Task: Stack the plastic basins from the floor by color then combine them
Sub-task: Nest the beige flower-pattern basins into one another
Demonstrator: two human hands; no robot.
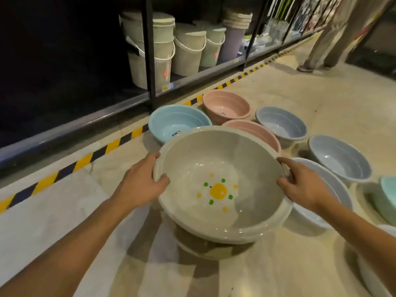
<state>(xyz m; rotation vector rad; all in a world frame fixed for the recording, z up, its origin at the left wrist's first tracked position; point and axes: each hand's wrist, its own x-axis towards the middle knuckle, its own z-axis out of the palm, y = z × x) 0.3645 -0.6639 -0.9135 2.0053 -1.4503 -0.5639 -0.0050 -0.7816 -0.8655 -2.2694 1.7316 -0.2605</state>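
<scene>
A large beige basin [192, 159] with a yellow and green flower print sits in the middle, held at its rim by both hands. My left hand [142, 181] grips the left rim and my right hand [300, 183] grips the right rim. It rests in or just above a second beige basin [252, 236] on the floor. Behind stand a light blue basin [169, 118], two pink basins [225, 103] [257, 129] and grey-blue basins [280, 123] [340, 157] [334, 185]. A mint green basin [385, 196] is at the right edge.
A black metal shelf [150, 61] with beige, green and purple lidded buckets [186, 50] runs along the left. Yellow and black tape [102, 148] marks the floor in front of it. A person's legs [321, 39] stand at the far right. A white basin rim [372, 281] shows bottom right.
</scene>
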